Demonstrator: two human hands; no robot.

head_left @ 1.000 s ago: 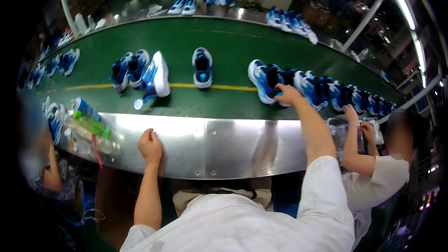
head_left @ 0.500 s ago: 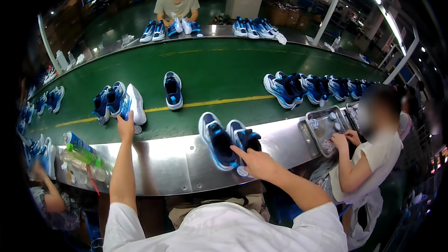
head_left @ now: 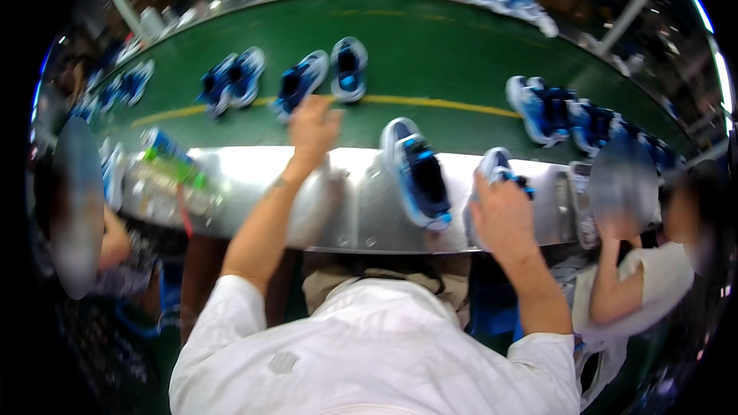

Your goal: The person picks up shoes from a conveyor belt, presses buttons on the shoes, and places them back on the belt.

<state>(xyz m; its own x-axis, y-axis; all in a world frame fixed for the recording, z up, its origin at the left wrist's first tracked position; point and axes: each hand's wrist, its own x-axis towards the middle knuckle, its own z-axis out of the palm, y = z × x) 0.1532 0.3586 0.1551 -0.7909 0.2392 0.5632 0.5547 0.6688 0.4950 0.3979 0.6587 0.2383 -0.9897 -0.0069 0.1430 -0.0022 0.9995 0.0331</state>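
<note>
My left hand (head_left: 314, 132) is over the green belt, at the heel end of a blue and white sneaker (head_left: 301, 86); blur hides whether its fingers grip the shoe. Just right of that shoe stands another sneaker (head_left: 350, 71), upright. On the metal ledge, my right hand (head_left: 503, 215) closes on a sneaker (head_left: 497, 161), its fingers covering much of the upper. Between my hands a further sneaker (head_left: 419, 177) rests on the ledge, opening up and toe pointing away, touched by neither hand.
Left on the belt are a sneaker pair (head_left: 232, 81) and more shoes (head_left: 127, 86). A sneaker row (head_left: 542, 111) stands right. Bottles (head_left: 173, 173) lie on the ledge at left. A co-worker (head_left: 646, 284) sits at right, another at far left.
The view has shifted. The sneaker by my left hand went from lying on its side to upright, closer to the lone shoe. My right hand has moved its sneaker rightward, away from its neighbour.
</note>
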